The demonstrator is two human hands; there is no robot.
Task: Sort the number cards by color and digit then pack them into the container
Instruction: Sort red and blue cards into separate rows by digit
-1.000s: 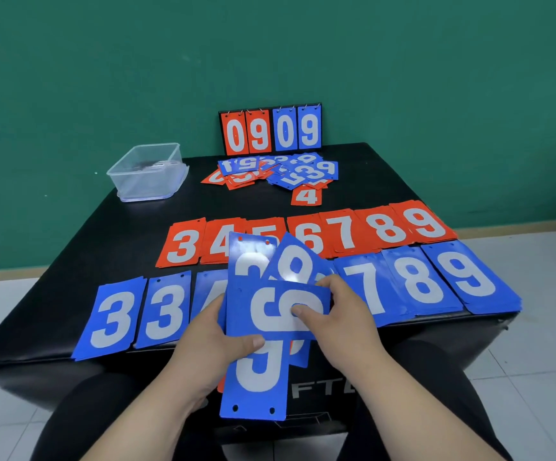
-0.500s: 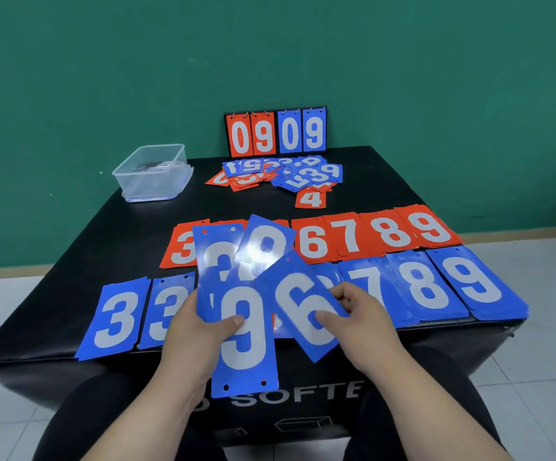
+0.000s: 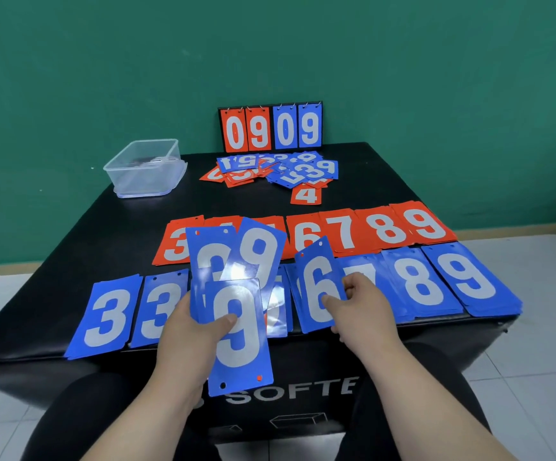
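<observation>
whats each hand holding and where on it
Left hand grips a fan of blue cards by their left side, thumb on the front 9. Right hand pinches a blue 6 card at its right edge.

Scoreboard [image 3: 270,128] reads 0909; box front [image 3: 303,417] SOFTE; loose red card [image 3: 306,194] 4.

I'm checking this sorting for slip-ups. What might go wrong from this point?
1. The front card held by the left hand reads 9, but its holes sit at the bottom, unlike cards in the blue row; it may be a flipped 6 and get misfiled.
2. That row lies along the table's near edge; the right hand, holding the blue 6 above it, might nudge cards off.
</observation>
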